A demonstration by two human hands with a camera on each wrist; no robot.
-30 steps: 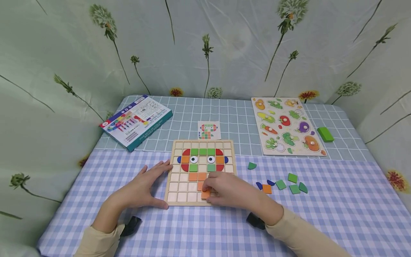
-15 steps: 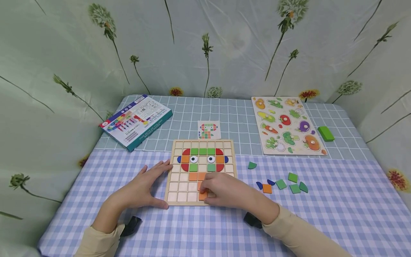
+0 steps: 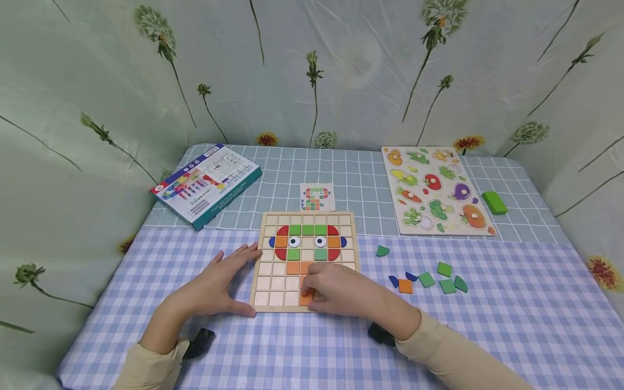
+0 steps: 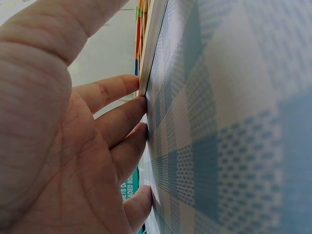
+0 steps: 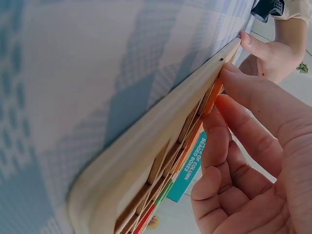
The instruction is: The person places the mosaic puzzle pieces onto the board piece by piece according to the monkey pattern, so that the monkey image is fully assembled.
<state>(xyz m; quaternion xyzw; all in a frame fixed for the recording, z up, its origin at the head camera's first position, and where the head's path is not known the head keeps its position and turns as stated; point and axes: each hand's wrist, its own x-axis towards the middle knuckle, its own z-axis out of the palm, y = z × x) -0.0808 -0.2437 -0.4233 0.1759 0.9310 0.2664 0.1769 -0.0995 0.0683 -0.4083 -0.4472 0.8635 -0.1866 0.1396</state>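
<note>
Orange tile (image 3: 305, 299) between right fingers (image 5: 251, 134).

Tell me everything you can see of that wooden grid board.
The grid board looks like pale wood, its rim framing square cells. It lies flat on the covered table. Red, green, orange and blue pieces with two eye discs suggest a face; more orange pieces sit below. The left hand touches its left side; the right hand pinches an orange tile at its bottom row.
</note>
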